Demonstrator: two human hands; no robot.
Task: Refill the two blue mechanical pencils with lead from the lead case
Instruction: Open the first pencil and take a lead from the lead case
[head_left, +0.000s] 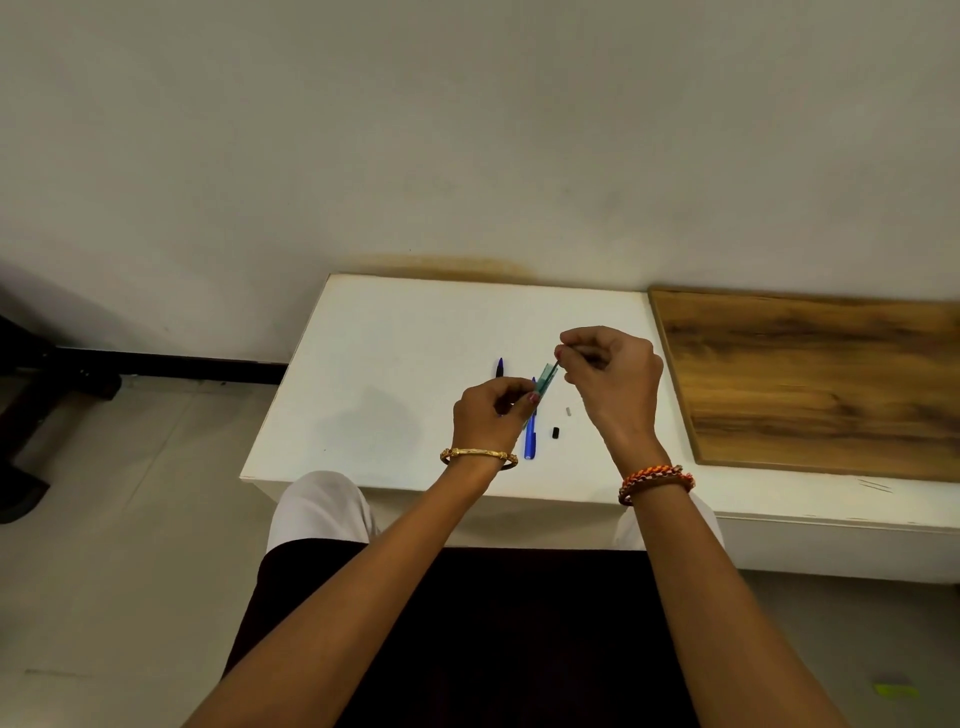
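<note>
My left hand (491, 413) holds a small clear green lead case (545, 378) tilted up to the right above the white table (389, 395). My right hand (610, 371) pinches at the case's upper end with thumb and forefinger; a thin dark lead shows there. One blue mechanical pencil (530, 436) lies on the table below the case, partly hidden by my left hand. The second blue pencil (500, 367) lies further back, only its tip end showing past my left hand. A small black cap (556, 432) and a small grey piece (568, 411) lie beside the nearer pencil.
A wooden board (810, 379) lies on the table's right part. The wall runs right behind the table. My lap sits under the near edge, and floor lies to the left.
</note>
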